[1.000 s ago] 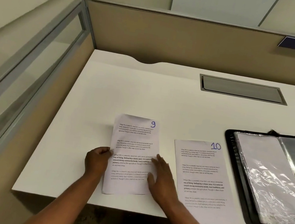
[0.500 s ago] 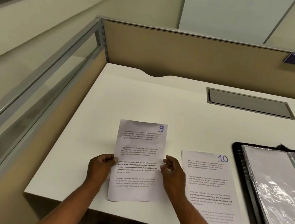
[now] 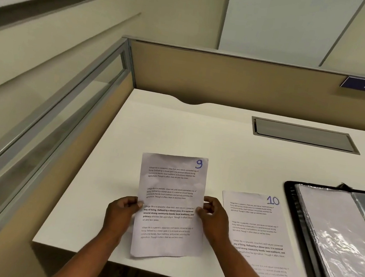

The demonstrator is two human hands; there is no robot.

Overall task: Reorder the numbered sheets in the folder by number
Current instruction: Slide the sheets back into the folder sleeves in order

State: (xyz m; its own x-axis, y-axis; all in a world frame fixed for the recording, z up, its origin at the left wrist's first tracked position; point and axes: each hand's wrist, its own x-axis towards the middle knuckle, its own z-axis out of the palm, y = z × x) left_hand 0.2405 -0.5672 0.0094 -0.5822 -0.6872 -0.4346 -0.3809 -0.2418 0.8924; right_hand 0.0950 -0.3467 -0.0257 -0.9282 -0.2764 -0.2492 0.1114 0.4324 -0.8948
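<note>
Both hands pinch one sheet by its side edges: the left hand (image 3: 122,214) is curled closed with its thumb on the left margin, and the right hand (image 3: 214,215) nips the right margin between thumb and fingertips. That sheet, marked 9 (image 3: 168,204), looks raised a little off the desk (image 3: 200,136) near its front edge, though whether its lower corner touches the surface is hard to tell. Just to its right the sheet marked 10 (image 3: 255,230) lies flat, apart from it. Further right, the open folder (image 3: 300,225) sits with its clear sleeves (image 3: 335,242) showing.

To do this step well, keep the grip light and even so the slightly wrinkled paper does not buckle. Lay 9 squarely over 10 with corners matched and numbers visible. Only then carry the pile toward the sleeves.
</note>
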